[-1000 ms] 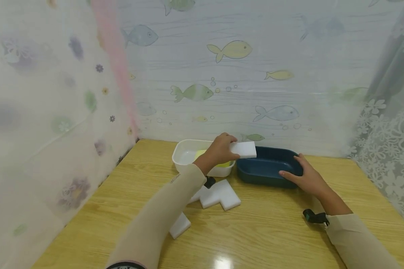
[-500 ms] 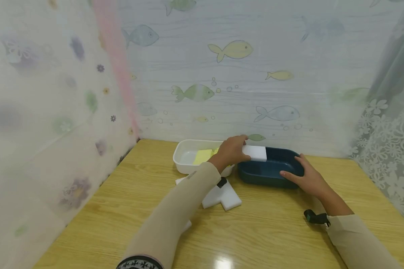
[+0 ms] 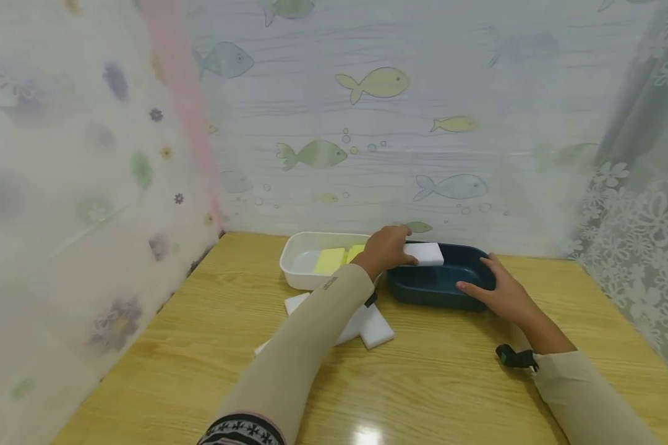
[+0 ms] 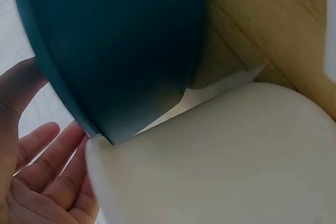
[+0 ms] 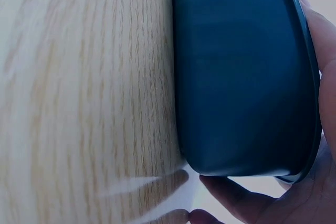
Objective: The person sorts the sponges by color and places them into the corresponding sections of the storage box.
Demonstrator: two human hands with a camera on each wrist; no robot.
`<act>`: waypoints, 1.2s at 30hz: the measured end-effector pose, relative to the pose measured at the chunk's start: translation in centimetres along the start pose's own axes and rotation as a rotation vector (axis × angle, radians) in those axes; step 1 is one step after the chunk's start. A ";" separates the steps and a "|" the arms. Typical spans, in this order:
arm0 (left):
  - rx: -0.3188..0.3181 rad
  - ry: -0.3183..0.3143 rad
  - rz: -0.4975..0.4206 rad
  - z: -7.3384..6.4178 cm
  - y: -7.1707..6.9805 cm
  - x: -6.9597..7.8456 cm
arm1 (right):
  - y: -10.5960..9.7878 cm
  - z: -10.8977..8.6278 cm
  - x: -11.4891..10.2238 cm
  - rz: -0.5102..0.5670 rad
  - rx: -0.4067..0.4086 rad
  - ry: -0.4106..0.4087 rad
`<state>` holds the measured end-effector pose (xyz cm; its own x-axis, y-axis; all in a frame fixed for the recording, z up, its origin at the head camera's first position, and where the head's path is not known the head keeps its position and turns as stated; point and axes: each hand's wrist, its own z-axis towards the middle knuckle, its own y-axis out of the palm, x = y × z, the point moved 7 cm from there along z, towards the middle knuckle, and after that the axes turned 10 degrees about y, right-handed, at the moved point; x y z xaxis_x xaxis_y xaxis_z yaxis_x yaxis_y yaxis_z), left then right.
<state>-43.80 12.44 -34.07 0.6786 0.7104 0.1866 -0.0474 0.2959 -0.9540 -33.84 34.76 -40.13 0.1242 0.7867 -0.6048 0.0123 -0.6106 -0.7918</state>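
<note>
A white sponge block (image 3: 425,254) sits between the thumb and fingers of my left hand (image 3: 386,248), over the left end of the dark blue basin (image 3: 440,296). In the left wrist view the blue basin (image 4: 121,40) hides the block, and part of the left hand (image 4: 52,182) shows behind the rims. My right hand (image 3: 509,295) grips the basin's right end, thumb at the near rim. The right wrist view has that hand (image 5: 315,192) wrapped about the end of the basin (image 5: 247,77).
Left of the blue basin stands a white basin (image 3: 297,281) with yellow sponge blocks (image 3: 330,261) in it. Several more white blocks (image 3: 376,327) lie on the wooden table (image 3: 423,383), partly behind the left sleeve. A fish-patterned curtain (image 3: 378,173) hangs along the back edge.
My left hand has carried the white sponge block rightward, from beside the white basin to over the blue basin, with little movement in the last half second. The right hand keeps its grip.
</note>
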 end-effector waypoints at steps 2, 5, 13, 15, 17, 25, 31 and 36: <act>-0.010 0.002 0.021 0.2 0.1 0.1 | 0.0 0.0 0.0 -0.001 0.002 0.000; -0.025 0.002 0.071 0.3 0.3 0.2 | 0.0 0.0 0.0 -0.005 0.007 0.002; -0.038 0.025 0.201 0.5 1.0 -0.1 | 0.2 0.1 0.1 -0.011 0.008 0.004; -0.037 0.030 0.220 0.6 1.0 -0.1 | 0.2 0.1 0.1 -0.009 0.006 0.006; -0.036 0.031 0.240 0.6 1.1 -0.1 | 0.2 0.1 0.1 -0.006 0.005 0.008; -0.054 0.026 0.272 0.6 1.6 -0.2 | 0.2 0.1 0.2 -0.009 0.008 0.012; -0.054 0.040 0.273 0.2 1.2 -0.1 | 0.0 0.0 0.1 -0.011 0.010 0.012; -0.052 0.048 0.244 -0.4 0.2 -0.2 | 0.1 0.1 0.2 -0.009 0.006 0.012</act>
<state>-43.62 12.09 -34.35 0.6859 0.7252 -0.0610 -0.1771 0.0851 -0.9805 -33.87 34.91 -40.32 0.1365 0.7909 -0.5965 0.0072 -0.6029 -0.7978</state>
